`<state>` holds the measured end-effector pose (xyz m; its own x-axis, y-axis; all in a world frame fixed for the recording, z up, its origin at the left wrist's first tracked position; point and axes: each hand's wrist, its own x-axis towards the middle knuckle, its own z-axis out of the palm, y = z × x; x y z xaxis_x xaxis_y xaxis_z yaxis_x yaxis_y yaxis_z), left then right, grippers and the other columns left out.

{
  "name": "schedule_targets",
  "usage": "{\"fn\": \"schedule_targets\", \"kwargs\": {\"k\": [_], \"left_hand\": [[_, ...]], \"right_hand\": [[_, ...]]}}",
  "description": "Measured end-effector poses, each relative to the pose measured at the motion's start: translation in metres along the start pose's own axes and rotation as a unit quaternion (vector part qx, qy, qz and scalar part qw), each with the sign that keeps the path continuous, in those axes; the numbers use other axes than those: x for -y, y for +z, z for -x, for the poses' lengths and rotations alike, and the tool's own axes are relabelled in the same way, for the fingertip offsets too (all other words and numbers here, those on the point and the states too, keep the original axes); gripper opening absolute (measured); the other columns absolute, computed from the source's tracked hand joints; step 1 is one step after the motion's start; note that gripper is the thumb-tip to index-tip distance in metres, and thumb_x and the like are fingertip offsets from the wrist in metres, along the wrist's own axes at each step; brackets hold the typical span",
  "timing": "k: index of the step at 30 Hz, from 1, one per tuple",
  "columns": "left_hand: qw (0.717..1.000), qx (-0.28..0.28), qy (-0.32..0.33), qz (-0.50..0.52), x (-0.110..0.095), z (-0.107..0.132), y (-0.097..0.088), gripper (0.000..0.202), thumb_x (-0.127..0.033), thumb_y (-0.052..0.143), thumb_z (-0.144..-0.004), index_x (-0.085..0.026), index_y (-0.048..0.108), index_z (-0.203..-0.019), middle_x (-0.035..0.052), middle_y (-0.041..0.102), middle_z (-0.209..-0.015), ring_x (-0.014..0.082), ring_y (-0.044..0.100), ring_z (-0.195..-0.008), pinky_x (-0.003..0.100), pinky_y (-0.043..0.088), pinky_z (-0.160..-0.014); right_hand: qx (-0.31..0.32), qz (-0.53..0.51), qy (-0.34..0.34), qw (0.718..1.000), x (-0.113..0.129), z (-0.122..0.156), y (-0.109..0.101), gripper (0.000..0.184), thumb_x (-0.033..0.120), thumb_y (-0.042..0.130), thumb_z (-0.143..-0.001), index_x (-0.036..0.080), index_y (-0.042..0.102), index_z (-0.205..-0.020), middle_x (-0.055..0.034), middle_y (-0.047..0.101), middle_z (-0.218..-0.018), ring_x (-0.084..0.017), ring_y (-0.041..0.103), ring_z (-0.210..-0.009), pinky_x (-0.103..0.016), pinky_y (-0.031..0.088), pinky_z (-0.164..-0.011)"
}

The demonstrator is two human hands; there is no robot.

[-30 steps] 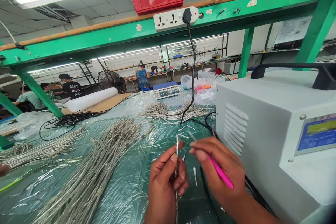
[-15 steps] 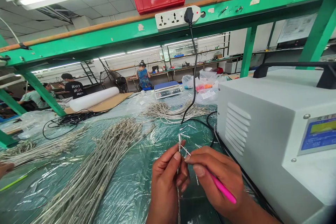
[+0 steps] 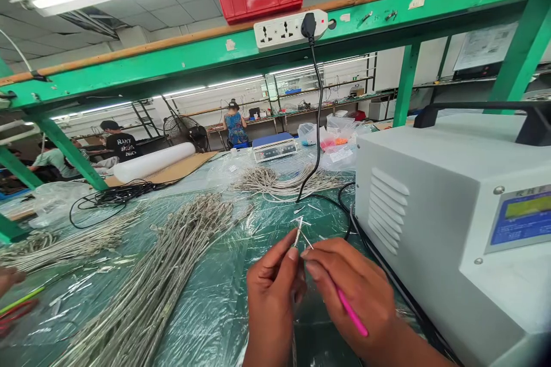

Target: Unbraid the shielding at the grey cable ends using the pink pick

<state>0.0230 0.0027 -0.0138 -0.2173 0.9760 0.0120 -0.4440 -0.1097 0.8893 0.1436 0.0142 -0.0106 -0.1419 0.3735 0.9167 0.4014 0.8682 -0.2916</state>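
Pinched between the thumb and fingers of my left hand [image 3: 271, 292] is a braided cable [image 3: 298, 233], its frayed end pointing up and its length running down below the hand. My right hand [image 3: 353, 284] is closed on a pink-handled pick [image 3: 352, 314]. Its thin metal tip reaches the cable end from the right; whether it goes into the braid I cannot tell. A large bundle of braided cables [image 3: 172, 258] lies to the left of my hands. Several small white offcuts are scattered just beyond them.
To the right stands a grey machine [image 3: 424, 166] with a display. Another person's hand [image 3: 9, 278] is at the left edge, near red-handled scissors [image 3: 17, 314] and a green stick [image 3: 26, 299]. More cables [image 3: 284, 183], a scale [image 3: 274, 149] and a hanging black cord [image 3: 319, 109] lie ahead.
My right hand and the pick have shifted slightly left, the pick's handle a little too. The cable end now leans to the right. Red-handled scissors have come into view at the left edge.
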Motion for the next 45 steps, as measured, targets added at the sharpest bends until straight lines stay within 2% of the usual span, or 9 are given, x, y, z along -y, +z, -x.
{"fn": "schedule_targets", "kwargs": {"k": [5, 10, 13, 17, 19, 22, 30, 38, 45], "left_hand": [[0.992, -0.048, 0.107, -0.042, -0.001, 0.0, 0.003, 0.032, -0.034, 0.083, -0.07, -0.02, 0.074, -0.097, -0.0048, 0.05, -0.058, 0.0089, 0.043, -0.055, 0.018, 0.035, -0.052], [0.991, -0.036, 0.112, -0.064, -0.004, -0.003, -0.002, 0.021, -0.031, 0.081, -0.072, -0.017, 0.073, -0.086, -0.0037, 0.052, -0.058, 0.0095, 0.043, -0.056, 0.019, 0.036, -0.054], [0.991, -0.033, 0.107, -0.068, -0.005, -0.004, -0.004, 0.02, -0.03, 0.079, -0.073, -0.017, 0.074, -0.088, -0.0032, 0.054, -0.06, 0.0093, 0.042, -0.056, 0.019, 0.035, -0.053], [0.994, -0.029, 0.091, -0.06, -0.005, -0.002, -0.002, 0.023, -0.033, 0.075, -0.078, -0.021, 0.072, -0.097, -0.0057, 0.05, -0.055, 0.0066, 0.033, -0.047, 0.018, 0.028, -0.047], [0.994, -0.031, 0.089, -0.062, -0.005, 0.0, -0.001, 0.023, -0.033, 0.076, -0.077, -0.021, 0.071, -0.096, -0.0053, 0.052, -0.056, 0.0059, 0.033, -0.046, 0.018, 0.028, -0.046], [0.993, -0.043, 0.086, -0.071, -0.005, 0.001, 0.001, 0.025, -0.036, 0.077, -0.076, -0.02, 0.07, -0.094, -0.0051, 0.052, -0.057, 0.0057, 0.033, -0.046, 0.017, 0.026, -0.045], [0.989, -0.049, 0.102, -0.097, -0.004, 0.001, 0.002, 0.025, -0.038, 0.077, -0.076, -0.02, 0.071, -0.092, -0.003, 0.054, -0.059, 0.0083, 0.04, -0.051, 0.018, 0.029, -0.046], [0.99, -0.036, 0.103, -0.085, -0.003, 0.002, 0.0, 0.022, -0.038, 0.076, -0.078, -0.019, 0.071, -0.089, -0.0032, 0.051, -0.059, 0.0072, 0.034, -0.049, 0.018, 0.027, -0.046], [0.987, -0.039, 0.123, -0.095, 0.0, 0.0, -0.003, 0.019, -0.037, 0.073, -0.08, -0.02, 0.071, -0.087, -0.0031, 0.051, -0.061, 0.0071, 0.034, -0.047, 0.02, 0.026, -0.045]], "right_hand": [[0.036, 0.023, -0.065, 0.997, -0.001, 0.002, 0.003, 0.02, 0.007, 0.057, -0.094, 0.008, 0.065, -0.112, -0.0138, 0.069, -0.095, -0.02, 0.066, -0.082, -0.032, 0.059, -0.072], [0.088, -0.087, -0.106, 0.987, -0.005, -0.004, 0.003, 0.022, 0.012, 0.051, -0.098, 0.013, 0.062, -0.117, -0.0115, 0.071, -0.098, -0.019, 0.067, -0.085, -0.034, 0.058, -0.074], [0.08, -0.129, -0.071, 0.986, -0.008, -0.004, 0.003, 0.02, 0.016, 0.053, -0.098, 0.016, 0.065, -0.114, -0.0086, 0.071, -0.095, -0.018, 0.066, -0.082, -0.033, 0.057, -0.073], [0.016, -0.122, 0.028, 0.992, -0.012, 0.003, 0.002, 0.018, 0.012, 0.058, -0.093, 0.017, 0.068, -0.108, -0.0074, 0.069, -0.094, -0.018, 0.066, -0.086, -0.029, 0.056, -0.076], [-0.002, -0.132, 0.049, 0.99, -0.011, 0.005, 0.002, 0.018, 0.01, 0.057, -0.092, 0.017, 0.069, -0.103, -0.0062, 0.068, -0.088, -0.017, 0.066, -0.083, -0.028, 0.055, -0.073], [-0.015, -0.148, 0.051, 0.988, -0.008, 0.004, 0.001, 0.018, 0.009, 0.053, -0.092, 0.018, 0.069, -0.097, -0.0052, 0.068, -0.082, -0.017, 0.066, -0.077, -0.028, 0.054, -0.068], [-0.024, -0.145, 0.063, 0.987, -0.007, 0.001, 0.0, 0.019, 0.009, 0.054, -0.091, 0.017, 0.07, -0.097, -0.005, 0.067, -0.082, -0.016, 0.065, -0.074, -0.027, 0.054, -0.065], [-0.007, -0.158, 0.067, 0.985, -0.007, 0.0, 0.001, 0.019, 0.008, 0.053, -0.092, 0.017, 0.068, -0.097, -0.0044, 0.067, -0.083, -0.014, 0.064, -0.075, -0.025, 0.053, -0.066], [-0.027, -0.14, 0.077, 0.987, -0.009, 0.004, 0.003, 0.019, 0.008, 0.054, -0.092, 0.018, 0.069, -0.098, -0.0034, 0.066, -0.084, -0.014, 0.064, -0.077, -0.025, 0.053, -0.068]]}}
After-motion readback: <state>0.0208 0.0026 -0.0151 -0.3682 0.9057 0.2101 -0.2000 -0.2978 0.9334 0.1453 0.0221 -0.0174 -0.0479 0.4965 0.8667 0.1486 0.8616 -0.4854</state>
